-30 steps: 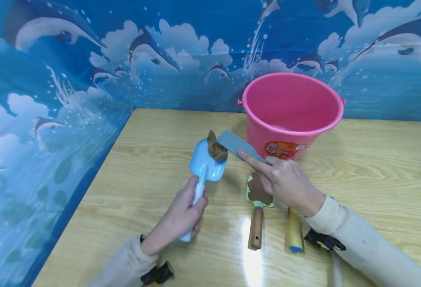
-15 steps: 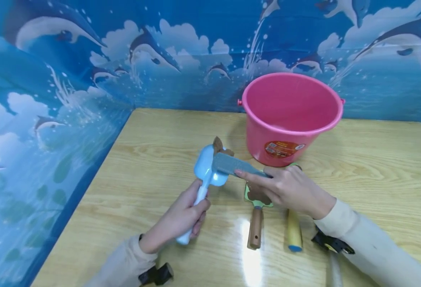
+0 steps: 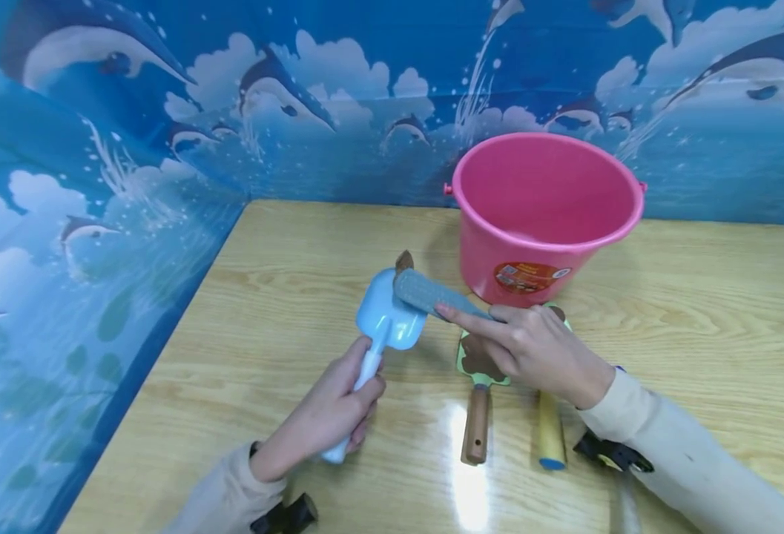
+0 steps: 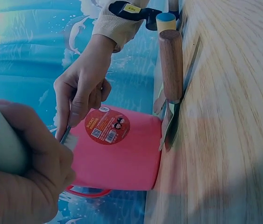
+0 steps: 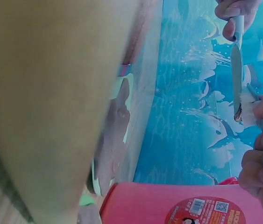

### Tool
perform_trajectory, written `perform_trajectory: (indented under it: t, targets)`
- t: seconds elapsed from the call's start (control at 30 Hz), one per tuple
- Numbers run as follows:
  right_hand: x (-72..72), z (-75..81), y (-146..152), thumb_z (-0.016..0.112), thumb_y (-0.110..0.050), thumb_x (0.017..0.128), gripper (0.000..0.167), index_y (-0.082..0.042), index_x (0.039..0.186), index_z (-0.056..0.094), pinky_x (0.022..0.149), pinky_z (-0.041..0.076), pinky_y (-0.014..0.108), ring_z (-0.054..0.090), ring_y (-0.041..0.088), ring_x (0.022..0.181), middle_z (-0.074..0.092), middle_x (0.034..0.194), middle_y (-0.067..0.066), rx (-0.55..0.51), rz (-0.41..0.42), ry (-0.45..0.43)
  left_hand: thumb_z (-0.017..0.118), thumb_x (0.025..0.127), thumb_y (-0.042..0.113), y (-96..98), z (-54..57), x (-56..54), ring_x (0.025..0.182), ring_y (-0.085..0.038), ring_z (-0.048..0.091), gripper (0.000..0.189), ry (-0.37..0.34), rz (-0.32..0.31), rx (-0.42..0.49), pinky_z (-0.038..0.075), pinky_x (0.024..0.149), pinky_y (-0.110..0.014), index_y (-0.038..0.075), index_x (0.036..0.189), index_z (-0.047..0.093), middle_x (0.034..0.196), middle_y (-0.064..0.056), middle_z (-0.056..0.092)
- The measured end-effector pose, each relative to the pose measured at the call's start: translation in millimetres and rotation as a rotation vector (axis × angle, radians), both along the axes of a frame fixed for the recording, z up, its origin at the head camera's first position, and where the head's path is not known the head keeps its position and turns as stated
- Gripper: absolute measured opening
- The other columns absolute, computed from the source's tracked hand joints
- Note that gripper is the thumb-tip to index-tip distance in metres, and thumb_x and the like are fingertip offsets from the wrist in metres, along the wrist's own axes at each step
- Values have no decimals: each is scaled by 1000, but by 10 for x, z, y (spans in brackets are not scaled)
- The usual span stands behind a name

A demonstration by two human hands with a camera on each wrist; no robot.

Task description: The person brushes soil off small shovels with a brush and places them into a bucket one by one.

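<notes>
My left hand [image 3: 330, 404] grips the white-blue handle of a light blue toy shovel [image 3: 378, 308], its blade raised over the table. A brown mud-like patch [image 3: 403, 261] shows at the blade's far edge, partly hidden by a scrub brush. My right hand [image 3: 532, 345] holds this grey-blue scrub brush [image 3: 435, 293], forefinger stretched along its back. In the right wrist view, the white bristles [image 5: 248, 108] meet the shovel's tip. Under my right hand lies a green trowel [image 3: 480, 356] with brown patches and a brown handle.
Behind my right hand stands a pink bucket [image 3: 532, 259] at the table's back edge. A yellow handle [image 3: 552, 434] with a blue end and a grey handle [image 3: 625, 504] lie on the right of the wooden table [image 3: 285, 297]. A dolphin-printed backdrop [image 3: 338, 148] rises behind.
The brush moved from the shovel's right side down over its blade, then slightly back up. It now covers most of the brown patch. The shovel shifted slightly.
</notes>
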State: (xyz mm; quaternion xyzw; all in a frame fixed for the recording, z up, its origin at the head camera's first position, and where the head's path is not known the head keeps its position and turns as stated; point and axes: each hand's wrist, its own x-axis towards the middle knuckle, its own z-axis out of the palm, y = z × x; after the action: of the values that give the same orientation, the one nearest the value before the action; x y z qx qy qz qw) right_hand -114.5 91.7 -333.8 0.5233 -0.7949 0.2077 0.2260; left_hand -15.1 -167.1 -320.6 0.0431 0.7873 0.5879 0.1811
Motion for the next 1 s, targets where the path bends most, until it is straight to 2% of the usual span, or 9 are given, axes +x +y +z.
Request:
perform_trajectory:
  t: [0.2,0.37,0.5,0.77,1.0]
  targets:
    - [-39,-11,-52,33,-15,99,44,-17,136,57,40,15,13,20,1,48,31,60,-8,-52,7,-6,40,96,2,-22,24,-16,37,-13,41,7,8,7,6,42,28,-33,2,103,38,56,-4,43]
    - [-49,3,-75,31,-18,101,43,-18,137,56,40,16,13,22,0,49,33,60,-8,-57,1,-10,40,96,2,-35,43,-11,37,-13,41,7,16,15,20,41,27,-34,2,103,39,58,-4,43]
    - [-36,26,-75,30,-17,101,44,-17,137,56,40,15,14,21,1,49,33,60,-8,-77,-5,22,40,97,3,-37,68,1,37,-13,41,8,18,6,39,41,27,-34,2,104,38,58,-4,43]
    - [-46,22,-113,38,-11,95,43,-13,134,59,40,15,14,21,2,49,32,59,-9,-103,-5,16,40,96,2,-42,81,13,36,-13,40,8,16,18,51,41,27,-35,1,104,38,57,-4,42]
    - [-46,24,-136,32,-17,101,42,-13,133,59,39,16,14,22,1,48,33,58,-8,-103,-27,21,40,96,2,-46,89,21,37,-13,40,8,12,32,49,41,27,-34,2,104,38,57,-4,42]
